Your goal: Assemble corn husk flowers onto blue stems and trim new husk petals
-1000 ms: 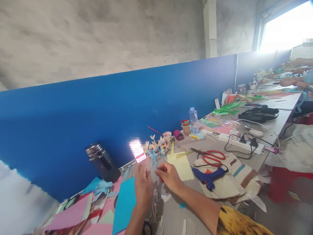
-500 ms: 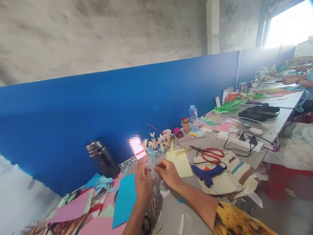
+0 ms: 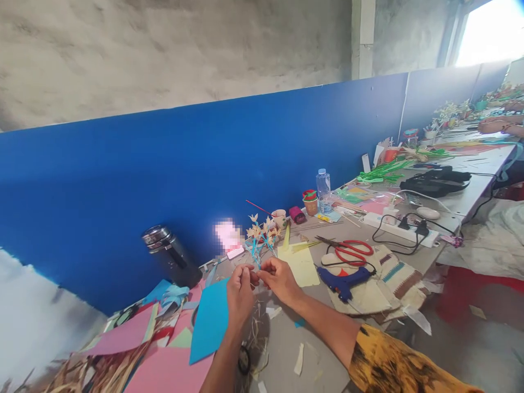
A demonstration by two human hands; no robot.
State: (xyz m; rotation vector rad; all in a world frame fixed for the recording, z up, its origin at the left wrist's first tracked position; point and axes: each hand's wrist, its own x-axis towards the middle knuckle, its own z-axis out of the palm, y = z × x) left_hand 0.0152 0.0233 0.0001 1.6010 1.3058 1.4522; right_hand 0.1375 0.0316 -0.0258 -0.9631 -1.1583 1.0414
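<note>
Blue partition (image 3: 123, 180): left hand (image 3: 239, 292), right hand (image 3: 280, 279) pinch flowers (image 3: 262, 234); label (image 3: 229, 238) blurred.

bare forearms; right arm wears a yellow sleeve (image 3: 393, 363) with dark mottled print.

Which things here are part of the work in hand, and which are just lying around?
In hand:
paper flowers, pinched at the stem base by the left hand and right hand

Lying about, untouched:
glue gun
scissors
flask
water bottle
power strip
yellow paper
blue paper
</note>
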